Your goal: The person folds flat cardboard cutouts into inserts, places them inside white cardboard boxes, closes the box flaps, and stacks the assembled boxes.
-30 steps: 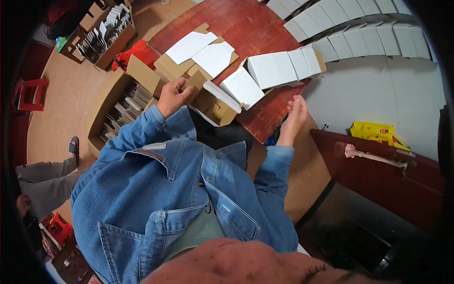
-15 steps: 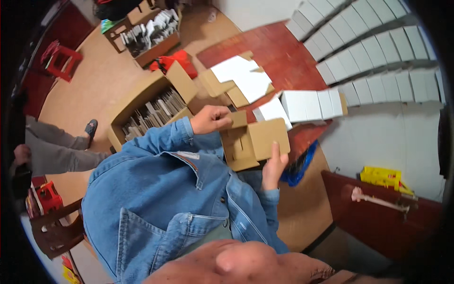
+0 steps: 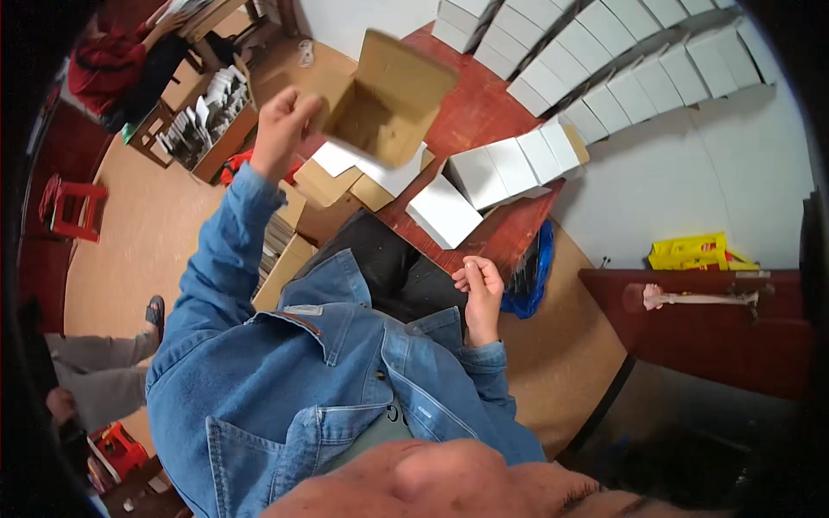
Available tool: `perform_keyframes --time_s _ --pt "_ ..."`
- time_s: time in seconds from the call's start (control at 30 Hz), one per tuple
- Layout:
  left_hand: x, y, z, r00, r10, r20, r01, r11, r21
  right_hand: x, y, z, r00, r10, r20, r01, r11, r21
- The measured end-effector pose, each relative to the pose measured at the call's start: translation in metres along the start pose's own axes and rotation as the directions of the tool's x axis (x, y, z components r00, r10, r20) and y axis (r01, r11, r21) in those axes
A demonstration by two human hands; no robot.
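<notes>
My left hand (image 3: 283, 131) is raised over the far part of the red table (image 3: 458, 112), its fingers closed on the edge of an open brown cardboard box (image 3: 404, 67). The box tilts so that its bare inside and a raised flap show. Close to the table's near edge, my right hand (image 3: 480, 287) is curled with thumb and fingers together, and nothing shows in it. Beyond it lies a row of white boxes (image 3: 505, 168), with a white piece (image 3: 444, 213) leaning at its near end. White-and-brown box pieces (image 3: 393, 180) lie under the raised box.
Rows of white boxes (image 3: 604, 52) stand along the far right. A large carton (image 3: 283, 272) of cardboard pieces is by my left arm. Further off are a filled carton (image 3: 226, 142), a red stool (image 3: 79, 210) and two people. A blue bag (image 3: 540, 276) hangs below the table's right edge.
My left hand has lifted the brown box up and away from my lap toward the far side of the table. My right hand has let go of it. The view has shifted.
</notes>
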State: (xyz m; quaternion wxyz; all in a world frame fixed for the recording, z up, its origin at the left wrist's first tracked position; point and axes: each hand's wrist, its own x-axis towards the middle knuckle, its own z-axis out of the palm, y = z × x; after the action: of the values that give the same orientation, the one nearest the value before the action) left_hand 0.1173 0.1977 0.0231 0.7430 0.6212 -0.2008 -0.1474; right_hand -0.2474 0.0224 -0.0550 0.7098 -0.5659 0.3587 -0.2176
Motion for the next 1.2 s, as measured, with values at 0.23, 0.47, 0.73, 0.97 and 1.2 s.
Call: perform_keyframes --time_s 0.23,0.47,0.73,0.97,1.2 --pt "0.129 -0.05 0.077 0.995 0.011 0.101 -0.033 0.977 0.212 0.007 0.001 -0.014 0.996 -0.053 -0.068 0.048 0.996 -0.074" --pt "0.162 -0.165 0.084 0.979 -0.17 0.108 0.103 0.883 0.458 0.033 -0.017 0.006 0.835 -0.523 0.17 0.48 0.542 -0.69" --pt "0.13 -0.152 0.075 0.998 -0.067 0.012 0.058 0.934 0.352 0.07 -0.037 0.039 0.886 -0.33 0.327 0.377 0.099 -0.921" --pt "0.094 -0.131 0.09 0.998 0.012 -0.06 0.026 0.806 0.591 0.065 -0.044 0.054 0.92 -0.213 0.33 0.344 0.031 -0.939" --pt "-0.039 -0.119 0.098 0.582 -0.071 0.81 -0.215 0.947 0.238 0.064 -0.006 0.041 0.837 -0.463 0.29 0.422 0.211 -0.882"
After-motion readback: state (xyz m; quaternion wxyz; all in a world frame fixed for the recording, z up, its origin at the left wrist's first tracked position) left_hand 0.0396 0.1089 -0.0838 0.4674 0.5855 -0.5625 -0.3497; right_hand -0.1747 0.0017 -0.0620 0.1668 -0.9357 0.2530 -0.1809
